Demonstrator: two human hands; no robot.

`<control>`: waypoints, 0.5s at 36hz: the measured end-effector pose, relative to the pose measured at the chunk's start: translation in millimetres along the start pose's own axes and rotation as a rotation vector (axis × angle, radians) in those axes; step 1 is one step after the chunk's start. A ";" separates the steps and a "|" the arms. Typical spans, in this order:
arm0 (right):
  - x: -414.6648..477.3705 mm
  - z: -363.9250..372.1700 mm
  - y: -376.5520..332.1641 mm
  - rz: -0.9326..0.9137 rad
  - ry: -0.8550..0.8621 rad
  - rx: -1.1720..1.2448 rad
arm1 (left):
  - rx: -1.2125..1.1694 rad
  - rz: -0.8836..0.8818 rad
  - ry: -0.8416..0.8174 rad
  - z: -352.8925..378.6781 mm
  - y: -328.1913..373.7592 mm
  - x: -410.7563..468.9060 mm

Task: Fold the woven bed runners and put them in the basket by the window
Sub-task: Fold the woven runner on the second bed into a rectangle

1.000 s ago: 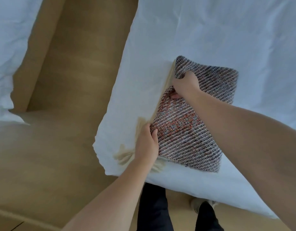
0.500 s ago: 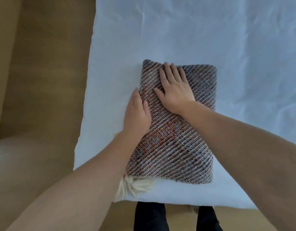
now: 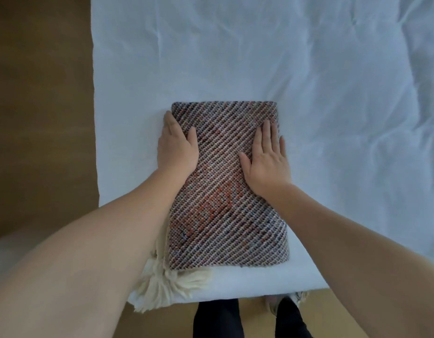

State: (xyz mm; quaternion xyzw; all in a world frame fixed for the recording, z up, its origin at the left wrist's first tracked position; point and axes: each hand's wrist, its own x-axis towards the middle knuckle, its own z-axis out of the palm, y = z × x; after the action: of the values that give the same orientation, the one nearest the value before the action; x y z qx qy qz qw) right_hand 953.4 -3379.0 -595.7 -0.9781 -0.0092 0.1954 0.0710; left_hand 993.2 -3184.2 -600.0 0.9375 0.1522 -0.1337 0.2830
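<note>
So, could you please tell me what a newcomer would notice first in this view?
The folded woven bed runner, diagonally striped with an orange patch, lies on the white bed near its foot edge. The left hand cups its left edge and the right hand lies flat on top. Cream tassels spill from its near left corner.

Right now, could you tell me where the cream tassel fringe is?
In the head view, the cream tassel fringe spills from the folded runner's near-left corner, beneath the left forearm, at the bed's near edge.
</note>
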 end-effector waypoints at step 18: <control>-161.1 58.9 28.0 -0.191 -0.094 0.137 | 0.075 -0.203 -0.026 12.7 -37.9 -137.4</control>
State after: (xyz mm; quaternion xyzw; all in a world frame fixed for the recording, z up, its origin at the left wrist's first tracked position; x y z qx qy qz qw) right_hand 781.7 -3406.1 -592.2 -0.9554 -0.0922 0.2336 0.1553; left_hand 851.3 -3190.2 -582.6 0.9253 0.2377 -0.1796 0.2346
